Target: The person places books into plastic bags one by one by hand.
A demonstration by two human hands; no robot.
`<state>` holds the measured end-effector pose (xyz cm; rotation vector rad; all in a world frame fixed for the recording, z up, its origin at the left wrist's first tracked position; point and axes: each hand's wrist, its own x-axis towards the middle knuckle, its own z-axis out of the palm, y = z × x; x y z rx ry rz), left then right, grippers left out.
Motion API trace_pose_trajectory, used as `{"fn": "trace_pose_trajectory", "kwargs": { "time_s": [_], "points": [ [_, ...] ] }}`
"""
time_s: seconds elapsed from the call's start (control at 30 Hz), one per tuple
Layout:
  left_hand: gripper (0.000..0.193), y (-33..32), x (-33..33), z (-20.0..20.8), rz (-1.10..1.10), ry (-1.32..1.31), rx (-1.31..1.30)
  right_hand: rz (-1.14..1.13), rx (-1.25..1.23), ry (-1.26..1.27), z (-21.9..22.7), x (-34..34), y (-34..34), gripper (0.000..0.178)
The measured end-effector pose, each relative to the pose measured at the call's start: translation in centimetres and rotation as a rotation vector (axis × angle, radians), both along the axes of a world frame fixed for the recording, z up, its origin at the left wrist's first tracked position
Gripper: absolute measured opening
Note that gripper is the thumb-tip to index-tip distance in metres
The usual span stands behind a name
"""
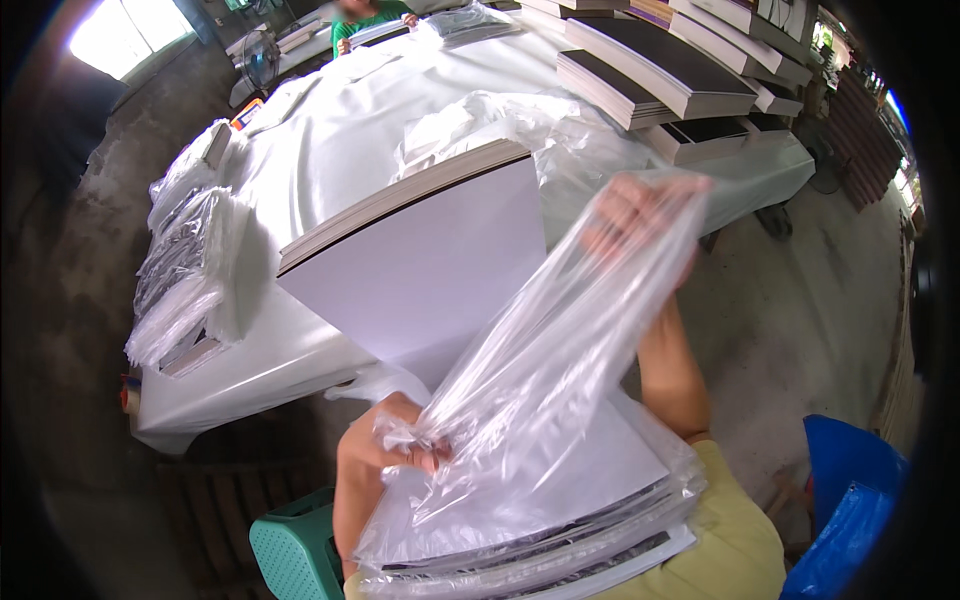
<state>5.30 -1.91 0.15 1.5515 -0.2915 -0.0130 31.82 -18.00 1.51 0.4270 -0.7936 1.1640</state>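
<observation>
A clear plastic bag (560, 320) is stretched taut between my hands, slanting up to the right. My left hand (408, 440) is closed on its gathered lower part, above my lap. My right hand (640, 225), somewhat blurred, grips its upper end out over the table's edge. Beneath the bag, a pile of plastic-wrapped flat stacks (530, 550) with dark edges rests on my lap. Just beyond, a thick stack of white sheets (430, 250) with a dark line along its edge tilts against the table; its lower part is hidden by the bag.
The table (300, 180) has a white plastic cover. Bagged stacks (190, 260) line its left side; loose clear bags (500, 115) lie mid-table. Large dark-topped stacks (660, 65) fill the far right. A person in green (370, 20) works opposite. A green stool (295, 545) stands lower left.
</observation>
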Motion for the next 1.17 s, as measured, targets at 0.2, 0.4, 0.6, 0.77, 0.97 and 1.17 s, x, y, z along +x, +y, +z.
{"fn": "trace_pose_trajectory", "kwargs": {
  "time_s": [0.2,0.4,0.6,0.77,0.97,1.17],
  "points": [
    [0.03,0.5,-3.6,-1.3,0.552,-0.189,-0.613,0.221,-0.18,-0.118,0.7,-3.2,-0.1,0.066],
    [0.041,1.7,-4.0,-0.6,0.526,-0.493,-0.748,-0.299,-0.705,-1.119,-0.3,-2.2,-1.9,0.041],
    [0.028,0.8,-1.5,1.8,1.301,0.058,0.433,-1.479,-1.065,-1.099,2.0,0.1,0.6,0.035],
    [0.041,3.0,2.5,4.0,1.829,-0.466,1.062,-2.081,-0.744,-1.07,3.1,-1.2,4.1,0.055],
    [0.033,2.4,-0.6,2.5,1.601,-0.611,0.841,-2.286,-0.467,-0.989,3.0,-2.1,2.5,0.042],
    [0.034,4.1,-7.4,4.4,1.05,-0.22,0.675,-1.922,-0.655,-1.188,5.1,-3.3,-1.6,0.029]
  ]
}}
